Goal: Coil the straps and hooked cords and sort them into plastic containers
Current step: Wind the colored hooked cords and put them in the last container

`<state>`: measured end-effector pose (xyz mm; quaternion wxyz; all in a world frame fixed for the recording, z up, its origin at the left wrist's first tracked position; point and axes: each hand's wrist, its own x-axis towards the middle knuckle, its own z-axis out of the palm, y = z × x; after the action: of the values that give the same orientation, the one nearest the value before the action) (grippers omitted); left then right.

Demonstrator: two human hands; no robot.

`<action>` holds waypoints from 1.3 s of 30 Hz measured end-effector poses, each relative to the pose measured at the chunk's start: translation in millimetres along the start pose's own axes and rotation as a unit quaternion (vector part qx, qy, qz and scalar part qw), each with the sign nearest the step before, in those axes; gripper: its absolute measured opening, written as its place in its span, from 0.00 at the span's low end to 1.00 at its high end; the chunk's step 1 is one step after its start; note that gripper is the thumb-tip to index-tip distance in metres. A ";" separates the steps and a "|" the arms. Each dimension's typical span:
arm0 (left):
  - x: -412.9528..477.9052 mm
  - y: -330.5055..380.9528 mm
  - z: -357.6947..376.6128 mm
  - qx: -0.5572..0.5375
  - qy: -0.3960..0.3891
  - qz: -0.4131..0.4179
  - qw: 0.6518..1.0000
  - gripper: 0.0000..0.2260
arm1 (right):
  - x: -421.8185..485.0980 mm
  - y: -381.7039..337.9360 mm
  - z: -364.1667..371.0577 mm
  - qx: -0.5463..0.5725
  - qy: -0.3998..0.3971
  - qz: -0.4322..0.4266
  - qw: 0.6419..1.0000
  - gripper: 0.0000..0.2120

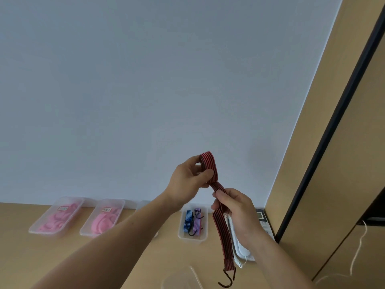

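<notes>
You have the red striped hooked cord (221, 232) in the air, in front of the wall and above the surface (177, 259). Your left hand (187, 180) pinches a folded loop of it at the top. Your right hand (235, 209), at about 4 o'clock from the left, is closed round the band just below. The rest hangs to 6 o'clock and ends in a bare metal hook (227, 279). It looks like flat, light, limp elastic that will probably spring out of its coil if you slacken your hold. Grip the flat faces and keep each fold pinched, because the hook could swing or snag. The container (192, 239) with the blue and purple cords sits at about 7 o'clock from your right hand.
</notes>
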<state>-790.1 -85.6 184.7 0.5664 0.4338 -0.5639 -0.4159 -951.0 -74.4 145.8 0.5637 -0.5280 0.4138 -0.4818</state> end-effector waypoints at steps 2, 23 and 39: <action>4.9 2.5 -5.5 -0.019 0.012 0.007 1.000 0.12 | 2.5 -1.7 -5.0 -0.077 -0.014 -0.019 0.997 0.03; 1.3 -5.0 -9.0 0.256 -0.010 0.178 0.950 0.15 | 1.0 -17.6 7.8 -0.049 0.013 -0.038 0.998 0.11; -6.1 -27.1 -12.6 0.484 -0.020 0.402 0.777 0.20 | -3.2 -11.2 13.6 0.013 0.035 -0.020 0.999 0.31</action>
<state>-777.1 -87.0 157.1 0.3862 0.3766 -0.8251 0.1683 -939.6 -68.3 158.1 0.5458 -0.5118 0.4164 -0.5164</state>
